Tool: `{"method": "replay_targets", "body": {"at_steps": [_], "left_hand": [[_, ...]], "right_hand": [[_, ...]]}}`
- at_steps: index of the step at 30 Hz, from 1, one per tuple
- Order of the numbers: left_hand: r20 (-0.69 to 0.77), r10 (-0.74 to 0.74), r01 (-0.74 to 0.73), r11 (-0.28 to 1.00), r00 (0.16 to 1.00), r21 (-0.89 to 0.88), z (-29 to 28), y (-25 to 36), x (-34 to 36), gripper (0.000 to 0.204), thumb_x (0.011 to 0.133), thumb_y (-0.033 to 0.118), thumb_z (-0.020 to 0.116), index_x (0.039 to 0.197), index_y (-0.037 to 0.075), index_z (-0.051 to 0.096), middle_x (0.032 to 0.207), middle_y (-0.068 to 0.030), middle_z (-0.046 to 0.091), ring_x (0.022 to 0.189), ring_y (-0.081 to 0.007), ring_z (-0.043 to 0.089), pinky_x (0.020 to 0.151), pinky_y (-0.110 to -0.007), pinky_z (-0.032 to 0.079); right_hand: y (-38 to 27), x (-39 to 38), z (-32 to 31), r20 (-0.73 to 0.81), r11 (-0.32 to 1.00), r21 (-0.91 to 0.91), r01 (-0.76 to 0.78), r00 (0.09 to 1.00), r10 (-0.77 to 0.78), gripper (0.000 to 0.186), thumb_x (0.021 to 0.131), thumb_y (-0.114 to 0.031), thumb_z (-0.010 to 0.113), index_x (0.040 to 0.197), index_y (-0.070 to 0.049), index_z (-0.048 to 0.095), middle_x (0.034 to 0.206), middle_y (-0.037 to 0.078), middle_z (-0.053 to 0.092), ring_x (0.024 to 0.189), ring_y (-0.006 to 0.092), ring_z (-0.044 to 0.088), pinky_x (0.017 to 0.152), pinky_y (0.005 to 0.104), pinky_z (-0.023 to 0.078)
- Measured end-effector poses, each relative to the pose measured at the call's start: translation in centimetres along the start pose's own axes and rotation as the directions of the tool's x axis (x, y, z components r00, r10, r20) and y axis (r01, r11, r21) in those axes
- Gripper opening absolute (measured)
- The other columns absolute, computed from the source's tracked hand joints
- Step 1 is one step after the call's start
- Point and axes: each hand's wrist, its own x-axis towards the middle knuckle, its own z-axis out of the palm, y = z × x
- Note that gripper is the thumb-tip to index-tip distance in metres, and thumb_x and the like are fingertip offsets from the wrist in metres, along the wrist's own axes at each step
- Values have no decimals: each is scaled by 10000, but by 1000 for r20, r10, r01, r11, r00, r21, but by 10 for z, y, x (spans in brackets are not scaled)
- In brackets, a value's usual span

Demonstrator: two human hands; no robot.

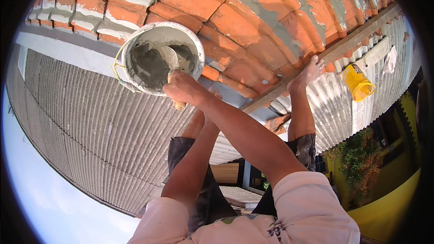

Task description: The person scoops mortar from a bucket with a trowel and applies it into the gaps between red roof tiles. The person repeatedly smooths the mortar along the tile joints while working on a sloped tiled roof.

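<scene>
A white bucket (201,58) holding wet grey mortar (145,65) stands tilted at the edge of the orange roof tiles. My right hand (184,86) reaches across to the left and is closed round the wooden handle of a trowel (169,57). The trowel's blade is partly sunk in the mortar. Behind my right forearm, just right of the bucket, my left hand (216,93) shows only in a small part. Its fingers are mostly hidden, so what it holds or touches cannot be made out.
Orange roof tiles (226,22) smeared with grey mortar rise ahead. Grey corrugated sheets (90,122) slope away at left. A wooden beam (348,45) runs along the tiles' right edge, my bare foot on it. A yellow tub (357,82) lies on corrugated sheeting at right. Beyond is a drop.
</scene>
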Motion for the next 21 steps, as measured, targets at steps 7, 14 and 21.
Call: {"method": "replay_targets", "body": {"at_steps": [7, 14, 21], "left_hand": [[84, 110, -130, 526, 990, 840, 101, 64, 28, 931, 973, 290, 712, 1680, 57, 153, 1693, -242, 282, 1547, -423, 327, 1233, -460, 368], [-72, 403, -55, 295, 912, 954, 157, 142, 169, 1322, 766, 389, 905, 1691, 73, 14, 1727, -323, -29, 1615, -472, 7, 1312, -501, 176], [-266, 235, 254, 81, 935, 964, 185, 188, 233, 1549, 692, 564, 944, 1673, 166, -188, 1694, -387, -117, 1546, -623, -127, 1223, -754, 35]], "right_hand": [[49, -43, -27, -59, 977, 80, 199, 979, -195, 195, 894, -211, 640, 933, -51, 744, 1064, 167, 736, 942, 326, 719, 845, 443, 559], [172, -213, -167, -217, 902, 344, -259, 913, 345, 328, 998, -238, 583, 1207, -1, 671, 1101, 223, 723, 1036, 354, 693, 970, 438, 518], [445, -320, -265, -275, 479, -357, -802, 581, 766, 441, 969, -247, 567, 1252, 78, 661, 1264, 286, 686, 1240, 444, 622, 1062, 494, 494]]}}
